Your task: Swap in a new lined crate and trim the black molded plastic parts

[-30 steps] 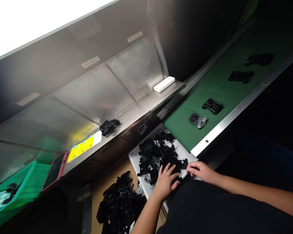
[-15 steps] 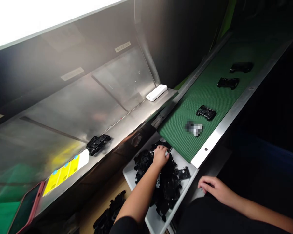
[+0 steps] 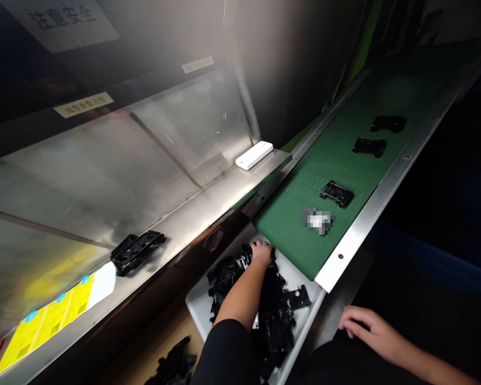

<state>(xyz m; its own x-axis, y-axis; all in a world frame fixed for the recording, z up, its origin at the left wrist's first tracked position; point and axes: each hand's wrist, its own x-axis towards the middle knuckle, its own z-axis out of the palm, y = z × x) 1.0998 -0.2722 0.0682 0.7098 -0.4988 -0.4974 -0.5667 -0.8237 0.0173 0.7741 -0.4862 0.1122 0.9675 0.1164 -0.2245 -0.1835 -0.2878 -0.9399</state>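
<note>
My left hand [image 3: 262, 253] rests on the heap of black plastic parts [image 3: 278, 321] in the white bin [image 3: 198, 310], close to the end of the green conveyor belt [image 3: 291, 235]. Its fingers curve down over the parts, and whether they grip one cannot be made out. To the right of the bin, my right hand [image 3: 358, 323] hangs near my lap with its fingers curled loosely; nothing shows in it. On the belt lie a black part [image 3: 336, 193] and a pixelated light object [image 3: 319, 220], with two more black parts farther up.
A metal ledge [image 3: 208, 214] on the left carries a white flat device [image 3: 254, 155], stacked black parts [image 3: 138, 251] and a yellow-and-white sheet [image 3: 48, 326]. Below it, more black parts [image 3: 174, 363] lie in a brown box. The belt's metal rail [image 3: 361, 224] runs beside my right hand.
The view has shifted, so the ledge things appear farther left. My left hand has moved slightly toward the far edge of the bin. My right hand stays near my lap.
</note>
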